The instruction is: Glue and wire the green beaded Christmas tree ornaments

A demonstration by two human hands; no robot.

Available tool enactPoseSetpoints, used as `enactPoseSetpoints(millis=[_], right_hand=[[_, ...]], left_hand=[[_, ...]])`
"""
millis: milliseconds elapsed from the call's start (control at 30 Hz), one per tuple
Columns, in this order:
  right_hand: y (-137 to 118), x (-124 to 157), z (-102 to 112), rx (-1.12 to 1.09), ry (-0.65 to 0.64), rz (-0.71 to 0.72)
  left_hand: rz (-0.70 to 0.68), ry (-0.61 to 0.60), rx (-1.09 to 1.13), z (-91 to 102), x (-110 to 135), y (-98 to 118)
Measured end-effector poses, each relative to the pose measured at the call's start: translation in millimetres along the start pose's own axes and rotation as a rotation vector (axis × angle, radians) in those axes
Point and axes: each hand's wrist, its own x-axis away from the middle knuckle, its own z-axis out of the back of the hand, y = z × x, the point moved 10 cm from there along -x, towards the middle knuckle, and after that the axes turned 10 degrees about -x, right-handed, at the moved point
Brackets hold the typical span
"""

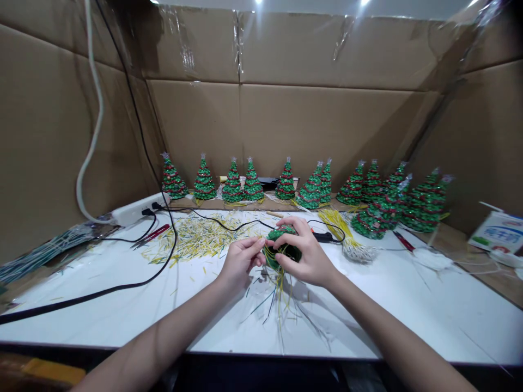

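A small green Christmas tree (279, 234) lies over on the white table with its dark hollow base toward me. My right hand (308, 253) curls round it from the right, fingers bent over the rim. On the other side, my left hand (244, 260) pinches the end of a yellow wire at the tree's left edge. Loose yellow and green wires (280, 291) trail out of the base toward the table's front. Just behind my right hand lies a black-handled tool (322, 237) with a cord; its tip is hidden.
Finished trees (252, 185) stand along the cardboard back wall. Yellow wire clippings (196, 237) cover the left-middle table (134, 316). A yellow wire bundle (337, 223) lies right, with red-handled pliers (403, 241) beyond. A power strip (134, 211) and black cable (122, 286) are left.
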Motion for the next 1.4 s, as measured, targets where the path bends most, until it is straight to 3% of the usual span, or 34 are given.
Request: enactPoseSetpoints(millis=[233,467,733,1000,1400], right_hand=[[-29.6,3.3,-14.4,-0.25,-0.253,0.166],[-30.9,6.5,-22.2,-0.272,-0.311,0.194],[-27.5,2.3,-11.6,-0.198,-0.202,0.157],[-7.0,0.5,16.2,-0.041,0.155,0.039],[-4.3,2.4,-1.5,-0.034,0.114,0.001]], left_hand=[[0.041,-0.017,0.16,-1.5,-3.6,-7.9],[0.069,-0.003,0.206,-0.4,-1.8,-9.5],[0.03,-0.047,0.177,-5.6,1.4,-0.3],[0.022,-0.069,0.134,-6.1,0.1,-1.7],[-0.027,-0.124,0.057,-15.2,5.0,2.0]])
